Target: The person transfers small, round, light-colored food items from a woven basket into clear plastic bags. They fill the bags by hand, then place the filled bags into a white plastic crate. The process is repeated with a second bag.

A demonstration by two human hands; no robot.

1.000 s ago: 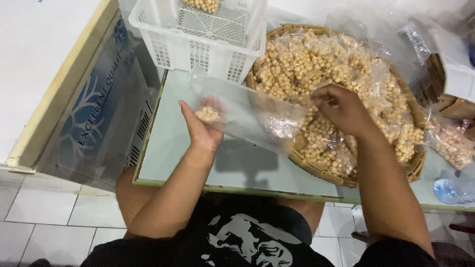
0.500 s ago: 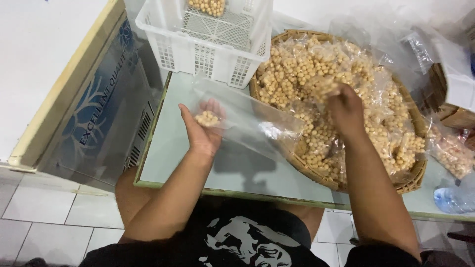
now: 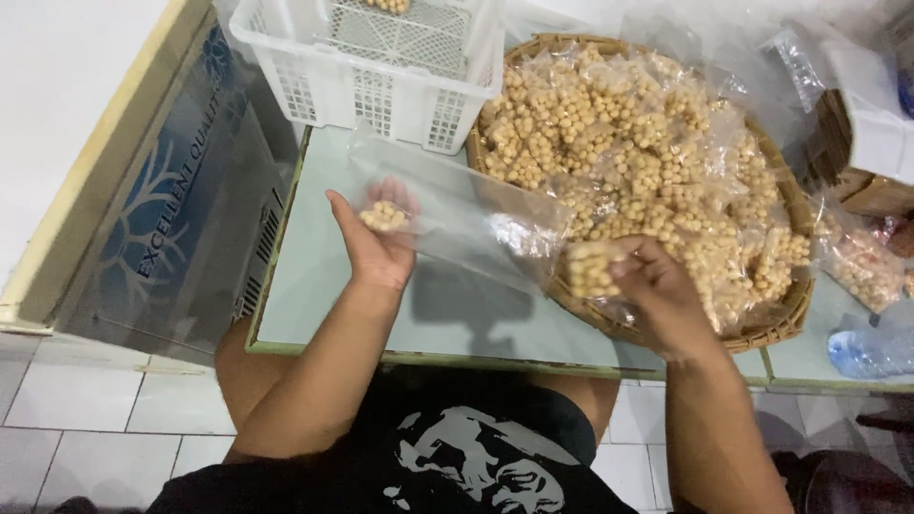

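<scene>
- Head cam, looking down: my left hand [image 3: 381, 243] is palm up over the pale green table [image 3: 314, 276], fingers half curled, holding the end of a clear plastic bag [image 3: 457, 214] w/ a few tan balls in its corner.
- My right hand [image 3: 652, 286], fingers closed, grips a clump of tan balls [image 3: 592, 268] at the near rim of the woven basket [image 3: 781, 328], which is full of bagged balls.
- White plastic crate [image 3: 371, 71] sits just left of the basket.

two hands [image 3: 381, 249], one woven basket [image 3: 781, 328], one white crate [image 3: 314, 90], one open clear bag [image 3: 457, 214].
</scene>
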